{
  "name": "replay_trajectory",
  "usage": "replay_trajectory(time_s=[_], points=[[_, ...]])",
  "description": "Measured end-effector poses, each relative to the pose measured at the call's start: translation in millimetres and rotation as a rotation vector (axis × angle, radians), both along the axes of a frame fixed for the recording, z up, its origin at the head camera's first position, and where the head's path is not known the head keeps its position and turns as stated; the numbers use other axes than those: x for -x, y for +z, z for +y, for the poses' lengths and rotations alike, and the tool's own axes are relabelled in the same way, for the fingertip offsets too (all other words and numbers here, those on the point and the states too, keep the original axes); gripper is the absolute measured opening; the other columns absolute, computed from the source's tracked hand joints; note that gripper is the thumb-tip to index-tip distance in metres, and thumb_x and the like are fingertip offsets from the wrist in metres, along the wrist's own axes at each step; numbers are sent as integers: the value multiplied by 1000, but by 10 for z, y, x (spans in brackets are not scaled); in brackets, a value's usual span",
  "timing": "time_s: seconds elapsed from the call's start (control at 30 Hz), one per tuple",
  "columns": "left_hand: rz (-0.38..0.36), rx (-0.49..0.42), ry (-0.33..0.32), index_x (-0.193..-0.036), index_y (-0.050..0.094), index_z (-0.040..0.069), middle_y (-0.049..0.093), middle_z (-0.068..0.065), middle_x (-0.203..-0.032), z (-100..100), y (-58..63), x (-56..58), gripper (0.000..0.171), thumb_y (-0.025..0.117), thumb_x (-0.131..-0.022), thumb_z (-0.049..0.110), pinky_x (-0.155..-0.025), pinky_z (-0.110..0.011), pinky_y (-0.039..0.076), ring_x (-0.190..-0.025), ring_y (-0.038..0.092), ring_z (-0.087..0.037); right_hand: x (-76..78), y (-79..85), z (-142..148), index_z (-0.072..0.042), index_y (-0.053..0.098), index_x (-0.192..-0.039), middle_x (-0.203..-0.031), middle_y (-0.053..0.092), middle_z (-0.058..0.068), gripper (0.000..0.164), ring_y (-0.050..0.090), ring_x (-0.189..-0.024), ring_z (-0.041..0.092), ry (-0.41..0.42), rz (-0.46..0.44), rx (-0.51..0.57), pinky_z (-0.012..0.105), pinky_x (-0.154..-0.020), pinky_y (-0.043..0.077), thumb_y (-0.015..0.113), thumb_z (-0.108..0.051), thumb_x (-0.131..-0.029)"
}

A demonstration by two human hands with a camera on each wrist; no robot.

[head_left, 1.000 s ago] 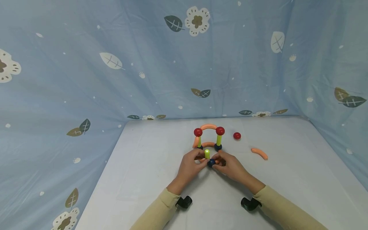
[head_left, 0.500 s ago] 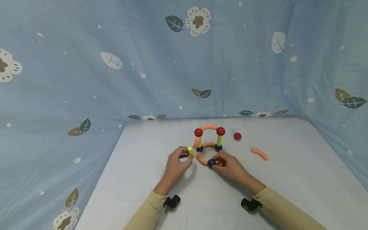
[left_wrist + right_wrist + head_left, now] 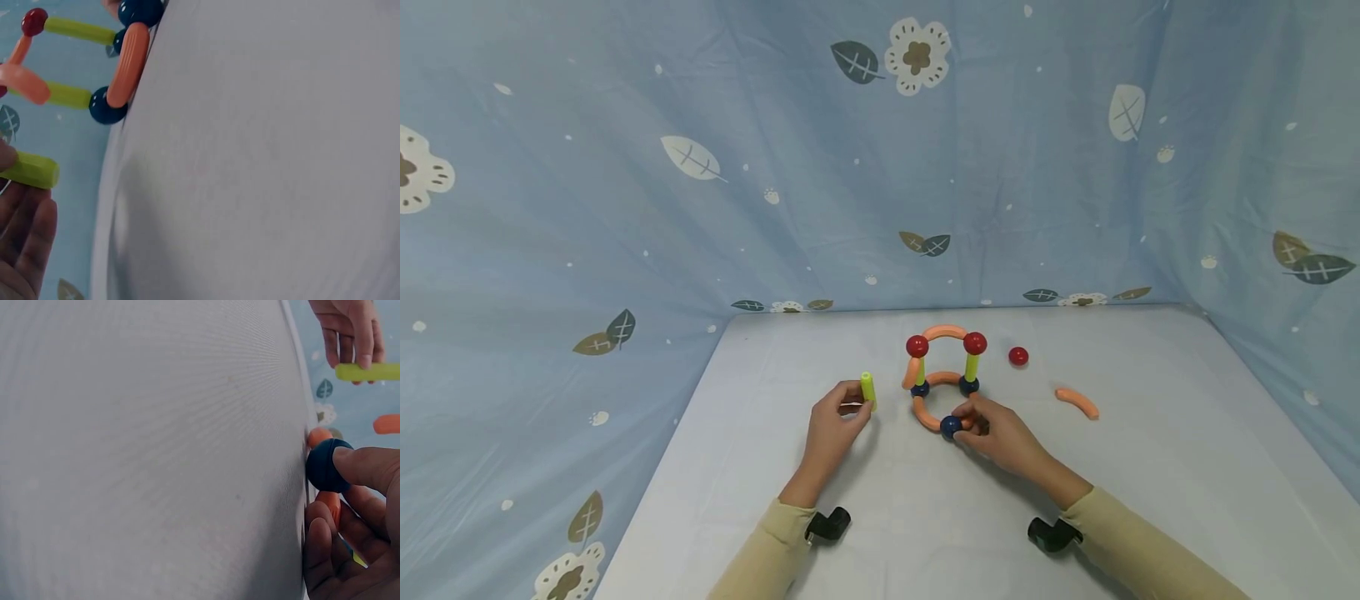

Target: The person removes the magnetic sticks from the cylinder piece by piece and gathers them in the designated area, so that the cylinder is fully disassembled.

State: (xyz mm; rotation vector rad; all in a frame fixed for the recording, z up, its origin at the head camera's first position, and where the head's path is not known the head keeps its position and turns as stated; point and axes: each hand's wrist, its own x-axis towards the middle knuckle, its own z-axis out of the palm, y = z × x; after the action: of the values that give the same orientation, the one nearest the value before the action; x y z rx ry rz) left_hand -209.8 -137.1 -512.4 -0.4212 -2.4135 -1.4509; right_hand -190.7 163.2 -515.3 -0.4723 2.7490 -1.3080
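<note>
My left hand [image 3: 833, 427] holds a straight yellow-green stick [image 3: 868, 391] between thumb and fingers, clear of the build. In the left wrist view the stick's free end [image 3: 39, 170] points toward the table side. My right hand [image 3: 369, 531] pinches the near dark blue ball [image 3: 326, 465], thumb on top, with fingers by a curved orange rod [image 3: 329, 505]. That ball joins a ring of curved orange rods [image 3: 924, 415] lying on the table. Two yellow-green uprights [image 3: 972, 367] rise from the rear blue balls to red balls [image 3: 974, 342], bridged by an orange rod [image 3: 945, 331].
Another curved orange rod [image 3: 912, 372] hangs from the left red ball. A loose red ball [image 3: 1018, 357] and a loose curved orange rod [image 3: 1077, 403] lie to the right on the white table [image 3: 775, 375]. A blue patterned curtain [image 3: 820, 208] stands behind.
The left hand has moved left, carrying the yellow-green stick from above the near blue ball to beside the build. My right hand stays at that ball.
</note>
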Motion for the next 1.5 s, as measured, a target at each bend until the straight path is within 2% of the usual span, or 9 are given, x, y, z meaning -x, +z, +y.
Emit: replay_trajectory(time_s=[0.13, 0.33, 0.53, 0.7, 0.8, 1.03, 1.5], points=[[-21, 41, 64, -119, 69, 13, 73, 0, -104, -95, -6, 30, 29, 76, -92, 9, -78, -31, 60, -93, 71, -14, 4, -8, 6, -13, 69, -114, -93, 63, -6, 27, 57, -82, 12, 0, 0, 0, 23, -70, 52, 80, -14, -89], [-60, 82, 135, -133, 67, 10, 74, -4, -103, -223, 1, 53, 44, 77, -90, 9, -74, -31, 59, -89, 71, -19, 5, -12, -1, -14, 70, -114, -94, 63, -5, 27, 56, -82, 12, -7, -4, -1, 23, -70, 51, 80, -15, -89], [-110, 109, 181, -140, 64, 19, 75, -4, -101, -326, -17, 78, 52, 78, -91, 12, -68, -26, 59, -87, 73, -20, 7, -17, -8, -14, 70, -114, -94, 63, -6, 28, 56, -82, 12, -15, -12, -4, 23, -70, 51, 81, -15, -89], [-163, 135, 219, -139, 66, 25, 76, -4, -104, -404, -22, 96, 50, 77, -92, 13, -65, -24, 56, -91, 73, -20, 5, -12, -6, -14, 70, -115, -93, 63, -6, 28, 56, -82, 13, -11, -15, 3, 23, -69, 51, 81, -15, -89], [-186, 145, 236, -136, 68, 22, 76, -6, -105, -449, -11, 100, 46, 77, -92, 13, -66, -25, 56, -92, 72, -21, 6, -10, -5, -14, 70, -115, -93, 62, -6, 28, 56, -82, 13, -12, -17, 3, 23, -69, 51, 81, -16, -89], [-179, 230, 270, -133, 70, 17, 76, -9, -103, -549, -3, 158, 42, 77, -91, 11, -64, -25, 56, -89, 72, -21, 3, -16, -7, -14, 70, -114, -93, 62, -6, 28, 56, -82, 13, -16, -11, 1, 23, -69, 51, 81, -16, -89], [-219, 398, 281, -117, 78, 9, 76, -8, -99, -589, 70, 188, 26, 77, -91, 14, -68, -34, 58, -88, 71, -21, -5, -9, -11, -14, 70, -115, -93, 61, -6, 28, 55, -82, 13, -24, -20, -2, 23, -69, 51, 81, -16, -89]])
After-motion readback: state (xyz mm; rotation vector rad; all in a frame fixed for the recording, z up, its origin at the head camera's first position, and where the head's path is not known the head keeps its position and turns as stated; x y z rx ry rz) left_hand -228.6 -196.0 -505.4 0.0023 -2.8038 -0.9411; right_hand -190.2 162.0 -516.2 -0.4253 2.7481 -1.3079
